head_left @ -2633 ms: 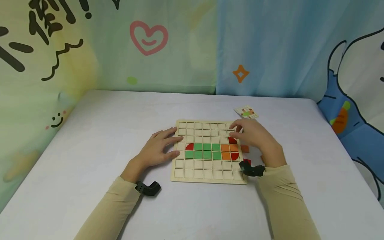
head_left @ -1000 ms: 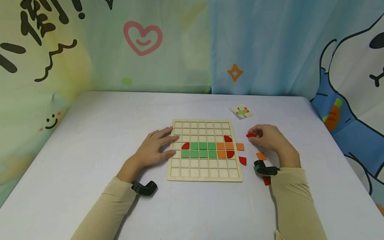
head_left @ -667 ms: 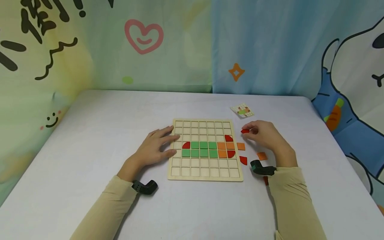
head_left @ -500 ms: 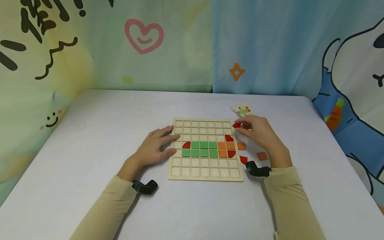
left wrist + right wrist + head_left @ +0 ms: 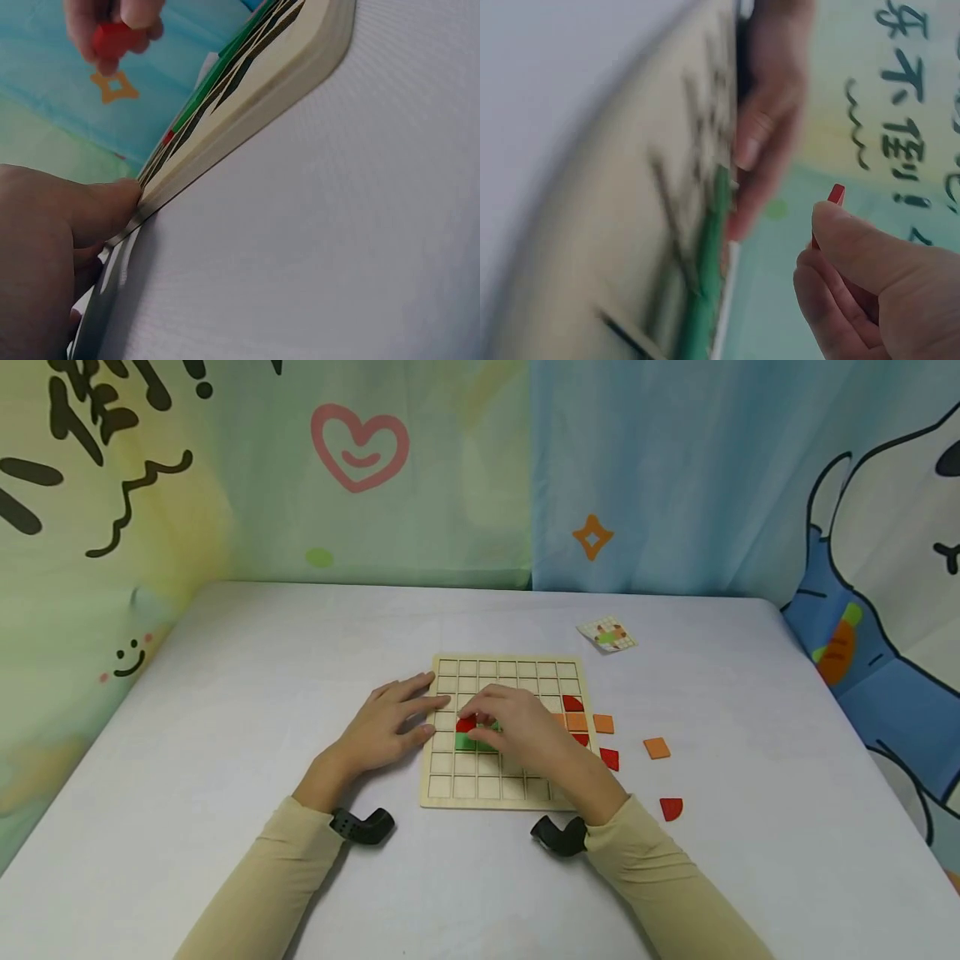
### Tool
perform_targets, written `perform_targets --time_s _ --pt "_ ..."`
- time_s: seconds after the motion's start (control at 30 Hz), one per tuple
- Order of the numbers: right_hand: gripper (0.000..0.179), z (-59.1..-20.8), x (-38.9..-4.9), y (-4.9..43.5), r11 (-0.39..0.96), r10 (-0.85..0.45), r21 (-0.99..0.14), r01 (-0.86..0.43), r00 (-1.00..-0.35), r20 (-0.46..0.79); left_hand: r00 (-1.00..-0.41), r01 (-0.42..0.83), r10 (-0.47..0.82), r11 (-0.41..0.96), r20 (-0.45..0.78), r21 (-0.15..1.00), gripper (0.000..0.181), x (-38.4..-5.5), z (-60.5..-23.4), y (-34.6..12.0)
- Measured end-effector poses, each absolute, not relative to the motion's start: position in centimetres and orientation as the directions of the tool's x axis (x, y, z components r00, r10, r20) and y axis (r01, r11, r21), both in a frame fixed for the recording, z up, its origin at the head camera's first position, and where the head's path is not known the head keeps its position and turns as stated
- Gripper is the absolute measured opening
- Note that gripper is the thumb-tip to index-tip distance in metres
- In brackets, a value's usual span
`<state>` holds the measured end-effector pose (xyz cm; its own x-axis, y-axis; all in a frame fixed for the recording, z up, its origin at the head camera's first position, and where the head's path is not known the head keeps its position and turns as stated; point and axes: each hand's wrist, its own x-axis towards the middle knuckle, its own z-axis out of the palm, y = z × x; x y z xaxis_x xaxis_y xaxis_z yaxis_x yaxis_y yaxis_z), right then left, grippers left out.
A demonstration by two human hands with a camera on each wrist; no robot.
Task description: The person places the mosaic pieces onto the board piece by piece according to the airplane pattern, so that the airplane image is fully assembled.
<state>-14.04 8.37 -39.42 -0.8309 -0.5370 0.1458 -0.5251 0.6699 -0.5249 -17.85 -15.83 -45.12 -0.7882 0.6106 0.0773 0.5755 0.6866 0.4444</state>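
Observation:
My right hand [image 5: 521, 727] reaches over the left part of the wooden grid board [image 5: 450, 789]. Between thumb and fingertips it pinches a small red tile [image 5: 837, 195], held above the board in both wrist views. Beneath this hand lie green tiles [image 5: 465, 742], mostly covered. Orange tiles [image 5: 577, 722] and a red rounded tile [image 5: 572, 702] sit in squares toward the board's right side. My left hand [image 5: 390, 727] rests against the board's left edge with its fingers spread; its thumb [image 5: 112, 206] touches the edge in the left wrist view.
Right of the board lie loose orange tiles [image 5: 657, 748] and red tiles [image 5: 671, 809]. A small card with a coloured grid pattern [image 5: 607, 634] lies behind the board's right corner. A printed curtain [image 5: 450, 527] hangs behind the white table [image 5: 315, 635].
My right hand picked up a red tile right of the board, then carried it left across to the board's left part. The left hand stayed at the board's edge.

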Motion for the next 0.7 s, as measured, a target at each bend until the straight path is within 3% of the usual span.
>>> perform_targets --time_s 0.7 --pt "0.025 -41.2 -14.6 4.9 0.731 -0.563 -0.449 -0.513 -0.826 0.028 -0.768 0.606 0.631 0.66 0.11 0.445 0.043 -18.1 -45.4 -16.1"
